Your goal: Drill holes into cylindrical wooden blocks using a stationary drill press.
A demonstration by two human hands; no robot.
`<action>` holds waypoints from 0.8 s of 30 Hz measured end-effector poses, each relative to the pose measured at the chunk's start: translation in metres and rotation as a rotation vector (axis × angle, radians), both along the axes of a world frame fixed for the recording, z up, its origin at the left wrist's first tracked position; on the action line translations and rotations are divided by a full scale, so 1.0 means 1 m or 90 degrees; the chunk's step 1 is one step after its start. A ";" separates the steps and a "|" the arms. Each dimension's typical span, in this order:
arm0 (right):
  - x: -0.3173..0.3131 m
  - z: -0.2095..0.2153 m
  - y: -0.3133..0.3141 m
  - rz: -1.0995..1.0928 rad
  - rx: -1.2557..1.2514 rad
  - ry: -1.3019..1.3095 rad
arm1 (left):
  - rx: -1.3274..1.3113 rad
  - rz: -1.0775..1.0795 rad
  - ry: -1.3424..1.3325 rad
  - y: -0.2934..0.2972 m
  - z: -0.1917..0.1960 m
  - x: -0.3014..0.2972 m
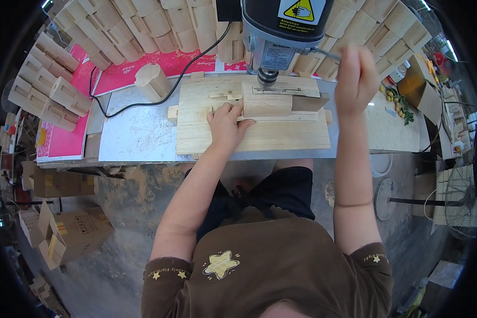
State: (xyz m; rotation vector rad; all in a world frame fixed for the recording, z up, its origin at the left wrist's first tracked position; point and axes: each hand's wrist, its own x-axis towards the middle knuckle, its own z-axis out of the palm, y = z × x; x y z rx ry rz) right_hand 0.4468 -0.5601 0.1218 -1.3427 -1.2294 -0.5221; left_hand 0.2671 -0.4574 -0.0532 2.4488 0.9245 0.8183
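Note:
A pale wooden block (267,106) lies in a wooden jig on a flat board (206,132), beneath the chuck (267,78) of a grey and black drill press (273,50). My left hand (228,124) is at the block's left end, its fingers curled against it and the thumb pressed low by the front corner. Raised on the right, my right hand (358,79) is closed around the end of the drill press's metal lever (327,54); motion blurs it a little. The chuck is just above the block's far side, and I cannot make out the bit's tip.
Stacked wooden blocks (191,26) line the bench's back, with more at the left (53,100). One block (152,82) stands alone beside a black cable (138,104). Cardboard boxes (79,233) sit on the floor left; a fan (458,201) stands right.

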 end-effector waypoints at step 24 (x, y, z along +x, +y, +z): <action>0.038 -0.126 -0.071 0.225 -0.529 0.276 | -0.195 -0.196 -0.343 -0.005 0.021 -0.072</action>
